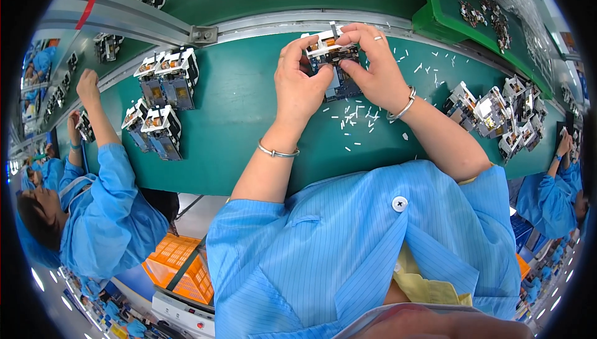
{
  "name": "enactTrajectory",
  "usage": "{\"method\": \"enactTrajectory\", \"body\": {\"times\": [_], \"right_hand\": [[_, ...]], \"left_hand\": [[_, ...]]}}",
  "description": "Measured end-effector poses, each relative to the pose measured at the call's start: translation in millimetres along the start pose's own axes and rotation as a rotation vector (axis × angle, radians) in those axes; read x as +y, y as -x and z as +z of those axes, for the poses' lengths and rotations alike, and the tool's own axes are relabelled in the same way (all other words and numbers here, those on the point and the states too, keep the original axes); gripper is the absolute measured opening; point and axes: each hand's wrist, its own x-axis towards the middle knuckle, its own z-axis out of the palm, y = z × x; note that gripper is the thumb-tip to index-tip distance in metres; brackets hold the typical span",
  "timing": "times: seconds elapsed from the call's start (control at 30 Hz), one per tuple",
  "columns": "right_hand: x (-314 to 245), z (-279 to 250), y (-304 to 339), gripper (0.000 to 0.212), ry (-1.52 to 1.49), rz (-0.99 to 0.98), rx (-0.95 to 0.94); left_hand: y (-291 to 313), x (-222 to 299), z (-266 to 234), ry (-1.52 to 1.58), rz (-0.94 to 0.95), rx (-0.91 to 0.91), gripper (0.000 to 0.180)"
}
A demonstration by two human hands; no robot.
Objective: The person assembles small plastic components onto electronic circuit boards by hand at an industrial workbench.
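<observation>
Both my hands hold one electronic assembly (341, 87) at the far middle of the green table. It has a blue circuit board, a white plastic frame and a copper-coloured coil. My left hand (298, 84) grips its left side, fingers over the frame and thumb low at the front. My right hand (378, 70) closes on the right side, its thumb pressed near the middle; the fingers partly hide the frame. Small white strips (357, 114) lie scattered below and to the right of the hands.
Similar assemblies stand in pairs at the left (176, 81), and a pile of assemblies (494, 112) lies at the right. A metal rail (261, 27) borders the far edge. A green bin (430, 25) holds small parts. Co-workers in blue sit at left (106, 208) and right.
</observation>
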Motion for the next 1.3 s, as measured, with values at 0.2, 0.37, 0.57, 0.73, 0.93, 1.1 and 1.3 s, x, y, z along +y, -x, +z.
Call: {"method": "enactTrajectory", "body": {"times": [0.2, 0.37, 0.57, 0.73, 0.93, 1.1, 1.3], "right_hand": [[0.8, 6.5, -3.0, 0.035, 0.1, 0.096, -0.058], [-3.2, 7.1, -7.7, 0.033, 0.021, 0.173, -0.097], [5.7, -1.3, -8.1, 0.03, -0.025, 0.101, -0.131], [4.3, -10.7, -7.3, 0.028, -0.004, -0.003, -0.142], [-7.6, -8.7, -4.9, 0.02, 0.235, -0.122, -0.04], [-8.9, -8.1, -6.9, 0.018, 0.283, -0.186, -0.066], [-7.4, -6.3, -7.3, 0.018, 0.249, -0.204, -0.051]], "left_hand": [[-1.5, 2.4, -0.5, 0.009, 0.002, -0.014, 0.045], [-2.2, 0.0, -1.1, 0.029, 0.011, -0.006, 0.044], [-4.6, -6.8, -4.5, 0.019, 0.011, -0.091, 0.047], [-2.0, -5.0, -4.8, 0.087, -0.039, -0.113, 0.049], [1.6, -4.6, -1.2, 0.038, 0.041, -0.068, 0.049], [2.1, -10.3, -2.3, 0.036, 0.06, -0.071, 0.051], [4.3, -4.9, -3.0, -0.006, 0.068, -0.054, 0.052]]}}
